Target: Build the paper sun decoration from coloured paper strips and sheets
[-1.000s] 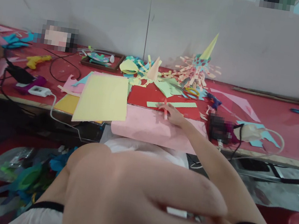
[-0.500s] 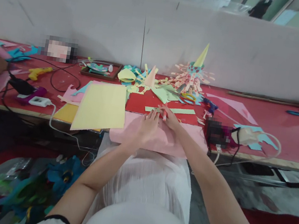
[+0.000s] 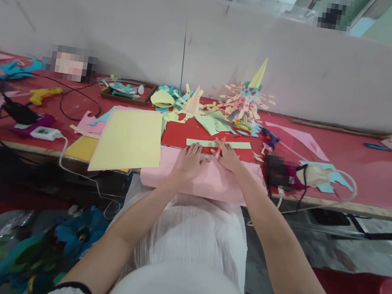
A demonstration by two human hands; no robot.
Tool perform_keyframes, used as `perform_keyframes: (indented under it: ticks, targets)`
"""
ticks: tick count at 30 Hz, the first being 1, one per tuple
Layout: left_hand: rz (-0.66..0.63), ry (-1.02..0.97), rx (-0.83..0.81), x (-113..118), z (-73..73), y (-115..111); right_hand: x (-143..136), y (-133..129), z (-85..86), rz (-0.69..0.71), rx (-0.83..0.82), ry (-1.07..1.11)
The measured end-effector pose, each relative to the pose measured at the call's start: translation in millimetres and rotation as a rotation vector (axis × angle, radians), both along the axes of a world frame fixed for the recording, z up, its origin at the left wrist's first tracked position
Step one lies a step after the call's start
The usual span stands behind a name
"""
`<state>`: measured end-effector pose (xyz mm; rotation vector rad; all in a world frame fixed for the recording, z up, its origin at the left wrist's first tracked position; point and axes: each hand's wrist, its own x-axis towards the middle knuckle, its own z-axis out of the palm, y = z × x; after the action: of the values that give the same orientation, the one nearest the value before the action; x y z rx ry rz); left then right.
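Observation:
My left hand [image 3: 190, 163] lies flat on a pink sheet [image 3: 155, 173], fingers stretched, with its tips at the lower edge of a pale green paper strip [image 3: 239, 146]. Between the fingers of my right hand [image 3: 229, 158] is a slim red pen [image 3: 220, 146], held upright over the strip; where its tip touches is too small to make out. A red sheet [image 3: 175, 133] lies beneath the strip. Left of my hands rests a large pale yellow sheet [image 3: 129, 139].
Behind my hands stand a pink fringed paper piece with a yellow cone [image 3: 258, 75], a pale cone [image 3: 194, 101] and yellow-handled scissors [image 3: 242, 128]. A blue glue gun [image 3: 269, 137] and cabled plugs [image 3: 315, 176] are at right. A yellow glue gun [image 3: 45, 95] lies left, near another person's arm.
My left hand has shifted left, away from my right hand, along the strip. My right hand with the pen has moved slightly right relative to the strip. The camera view has turned a little.

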<state>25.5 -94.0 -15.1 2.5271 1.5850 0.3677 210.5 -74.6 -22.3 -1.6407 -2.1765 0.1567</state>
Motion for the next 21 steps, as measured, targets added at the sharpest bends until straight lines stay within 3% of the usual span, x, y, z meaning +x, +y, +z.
perform_keyframes:
  ticks: [5, 8, 13, 16, 21]
  targets:
    - [0.006, 0.012, -0.005, 0, -1.9, 1, 41, -5, -6.3, -0.29, -0.002, 0.009]
    - [0.007, 0.011, -0.012, 0, -3.0, 2, 59, -7, -8.0, -0.363, 0.021, 0.006]
    - [0.008, 0.022, -0.01, 0, -3.4, 2, 55, -10, -6.0, -0.489, 0.15, 0.023]
    - [0.008, 0.037, -0.003, 0, -2.1, 1, 31, -12, -2.0, -0.347, 0.229, 0.072]
    - [0.001, 0.062, -0.003, -1, 2.4, 0, -15, -8, -0.7, -0.033, 0.137, 0.091]
